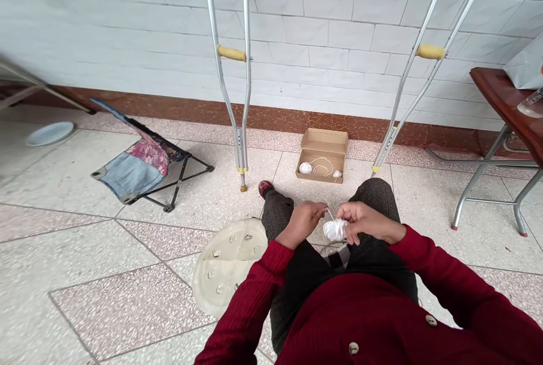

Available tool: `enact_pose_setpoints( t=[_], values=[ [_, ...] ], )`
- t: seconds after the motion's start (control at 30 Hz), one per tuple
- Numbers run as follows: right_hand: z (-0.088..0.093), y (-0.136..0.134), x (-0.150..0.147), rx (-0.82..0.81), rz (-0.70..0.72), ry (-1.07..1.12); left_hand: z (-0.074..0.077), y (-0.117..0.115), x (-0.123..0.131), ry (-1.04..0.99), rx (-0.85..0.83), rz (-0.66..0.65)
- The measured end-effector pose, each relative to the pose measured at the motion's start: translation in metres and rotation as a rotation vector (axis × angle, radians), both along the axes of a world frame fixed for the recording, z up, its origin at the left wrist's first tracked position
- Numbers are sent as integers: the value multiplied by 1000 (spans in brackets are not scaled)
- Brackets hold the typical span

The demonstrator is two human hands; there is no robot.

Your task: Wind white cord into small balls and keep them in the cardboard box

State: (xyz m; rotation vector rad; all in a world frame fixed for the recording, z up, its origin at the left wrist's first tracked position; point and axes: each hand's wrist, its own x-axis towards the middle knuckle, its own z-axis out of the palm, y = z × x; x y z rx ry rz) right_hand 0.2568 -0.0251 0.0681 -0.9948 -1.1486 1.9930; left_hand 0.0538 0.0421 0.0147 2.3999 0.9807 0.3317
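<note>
while raised, fingers (351,219) around string ball (335,230)

Two hands (322,222), three string balls (335,230), two aluminium crutches (231,52), one cardboard box (324,140)

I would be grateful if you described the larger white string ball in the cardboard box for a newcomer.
By the white tiled wall, an open tan cardboard box sits on the floor between two aluminium crutches with yellow grips. Of the two white string balls inside, it is the larger, on the left.
</note>
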Motion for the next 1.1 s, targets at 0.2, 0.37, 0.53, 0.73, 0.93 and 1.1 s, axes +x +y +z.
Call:
enact_pose_setpoints(
  t=[0.2,0.37,0.53,0.73,0.93,1.1],
  values=[
    [-66,0,-3,-208,-104,-245,23,10,6,204,267,-49],
    [-93,27,-3,-94,-481,-329,29,-8,20,198,234,-33],
    [-58,47,-7,13,-780,-93,16,-19,25,29,70,48],
    [2,20,3,-61,-376,141,0,-11,6,-81,17,33],
    [-44,1,-8,-212,-27,-142,16,3,6,-25,214,-21],
    [-77,29,-5,-120,-620,-231,24,-9,14,67,214,-49]
  ],
)
